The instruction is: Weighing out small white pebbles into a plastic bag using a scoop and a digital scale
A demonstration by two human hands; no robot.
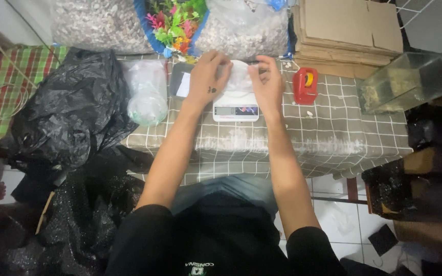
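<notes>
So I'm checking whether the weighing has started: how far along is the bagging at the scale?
Looks done: a filled clear bag lies left of the white scale. In hand: the left hand and right hand both hold a small clear bag on the scale's platform; its contents are unclear. Probably left: two big sacks of pebbles at the table's back remain quite full.

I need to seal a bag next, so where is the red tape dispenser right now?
The red tape dispenser sits on the checked tablecloth, just right of the right hand and the white scale, before the cardboard stack.
</notes>
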